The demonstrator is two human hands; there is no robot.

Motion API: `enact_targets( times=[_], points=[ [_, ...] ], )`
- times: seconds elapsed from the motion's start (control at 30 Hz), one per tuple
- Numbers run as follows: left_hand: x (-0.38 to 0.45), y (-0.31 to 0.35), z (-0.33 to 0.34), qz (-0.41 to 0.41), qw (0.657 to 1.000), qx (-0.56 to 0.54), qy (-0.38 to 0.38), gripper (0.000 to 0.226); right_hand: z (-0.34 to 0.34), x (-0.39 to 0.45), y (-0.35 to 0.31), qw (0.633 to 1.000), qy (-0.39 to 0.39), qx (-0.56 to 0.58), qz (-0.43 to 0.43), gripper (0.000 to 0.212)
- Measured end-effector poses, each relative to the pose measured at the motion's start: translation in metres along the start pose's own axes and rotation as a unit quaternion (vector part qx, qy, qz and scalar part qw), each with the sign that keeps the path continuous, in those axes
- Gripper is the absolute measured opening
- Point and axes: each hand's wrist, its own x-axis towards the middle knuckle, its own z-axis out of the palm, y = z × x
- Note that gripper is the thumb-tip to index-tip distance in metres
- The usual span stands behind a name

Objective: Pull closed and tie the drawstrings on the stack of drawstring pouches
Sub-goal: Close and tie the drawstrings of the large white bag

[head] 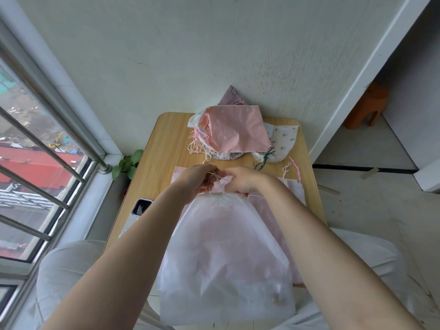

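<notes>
A large translucent white pouch [223,253] lies over the near table edge and my lap, its mouth gathered at the far end. My left hand [195,179] and my right hand [240,181] meet just above that mouth, each pinching the pale drawstring [215,178] between them. Under the white pouch lie flat pink pouches [269,210]. At the far edge of the table sits a pile of tied pouches topped by a pink dotted one [233,129], with a white cactus-print pouch [283,141] to its right.
The small wooden table [162,144] stands against a white wall. A phone [140,207] lies near its left edge. Window bars run along the left, with a green plant [127,164] at the sill. An orange stool [366,106] stands back right.
</notes>
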Motion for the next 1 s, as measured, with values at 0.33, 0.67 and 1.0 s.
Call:
enact_targets(
  times=[0.33, 0.67, 1.0],
  points=[
    [-0.005, 0.003, 0.004, -0.020, 0.999, -0.026, 0.017, 0.025, -0.003, -0.006, 0.000, 0.983, 0.125, 0.132, -0.036, 0.032],
    [-0.006, 0.005, 0.009, 0.012, 0.998, -0.018, 0.066, 0.014, -0.006, -0.037, -0.031, 0.952, -0.293, -0.089, -0.013, 0.021],
    [-0.016, 0.008, -0.001, 0.101, 0.977, 0.188, 0.022, 0.017, -0.002, -0.002, -0.001, 0.989, 0.137, 0.061, 0.008, 0.017]
  ],
)
